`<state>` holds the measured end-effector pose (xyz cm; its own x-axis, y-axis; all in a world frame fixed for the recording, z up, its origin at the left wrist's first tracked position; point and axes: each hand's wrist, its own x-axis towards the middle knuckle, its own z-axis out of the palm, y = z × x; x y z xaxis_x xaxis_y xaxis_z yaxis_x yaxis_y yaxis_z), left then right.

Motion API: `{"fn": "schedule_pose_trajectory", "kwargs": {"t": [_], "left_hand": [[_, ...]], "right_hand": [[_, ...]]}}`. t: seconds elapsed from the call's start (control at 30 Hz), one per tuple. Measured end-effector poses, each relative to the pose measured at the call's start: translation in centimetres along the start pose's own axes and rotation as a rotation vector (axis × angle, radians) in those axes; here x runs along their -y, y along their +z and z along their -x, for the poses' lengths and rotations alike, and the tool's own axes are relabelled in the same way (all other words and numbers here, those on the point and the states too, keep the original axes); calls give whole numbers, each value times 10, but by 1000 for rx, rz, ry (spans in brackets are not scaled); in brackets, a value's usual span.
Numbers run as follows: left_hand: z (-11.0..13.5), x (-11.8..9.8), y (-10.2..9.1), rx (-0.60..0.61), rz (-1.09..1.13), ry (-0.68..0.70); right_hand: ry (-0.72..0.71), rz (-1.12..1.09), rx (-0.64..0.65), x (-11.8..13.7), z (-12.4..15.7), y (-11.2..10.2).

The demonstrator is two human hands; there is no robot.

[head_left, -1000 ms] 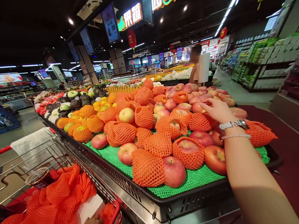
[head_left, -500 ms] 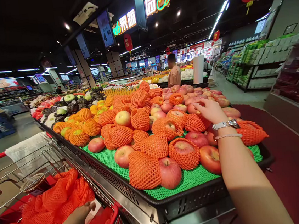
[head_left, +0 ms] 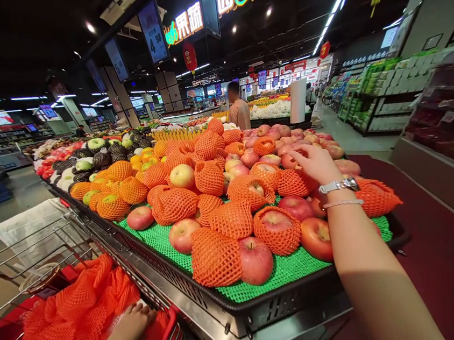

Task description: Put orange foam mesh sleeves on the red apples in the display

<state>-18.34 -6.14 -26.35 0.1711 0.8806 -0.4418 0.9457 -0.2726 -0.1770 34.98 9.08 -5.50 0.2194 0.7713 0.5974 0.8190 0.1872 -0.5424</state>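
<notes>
My right hand, with a watch on its wrist, reaches over the fruit. Its fingers curve onto a red apple among others; the palm side is hidden. Close below lie apples in orange foam nets, such as a netted apple, and a bare apple. At the lower left my left hand rests low in the shopping cart, fingers slightly bent and apart, on loose red foam nets. Something whitish shows beside its fingers.
A black-rimmed display tray with green mesh lining holds the fruit. The cart's wire side stands against the display. A cup and a white cloth are at the cart. Farther back stand a person and a bag roll.
My left hand has moved slightly right and turned more palm-down over the nets. My right hand stays at the same apples. The person in the background has moved left.
</notes>
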Motion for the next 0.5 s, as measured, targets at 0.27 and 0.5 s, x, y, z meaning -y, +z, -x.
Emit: {"fn": "schedule_pose_trajectory", "kwargs": {"t": [0.27, 0.5], "left_hand": [[10, 38, -63, -134, 199, -139], [49, 52, -118, -737, 280, -38]], "right_hand": [[20, 51, -2, -9, -1, 1], [29, 22, 0, 5, -1, -3]]}}
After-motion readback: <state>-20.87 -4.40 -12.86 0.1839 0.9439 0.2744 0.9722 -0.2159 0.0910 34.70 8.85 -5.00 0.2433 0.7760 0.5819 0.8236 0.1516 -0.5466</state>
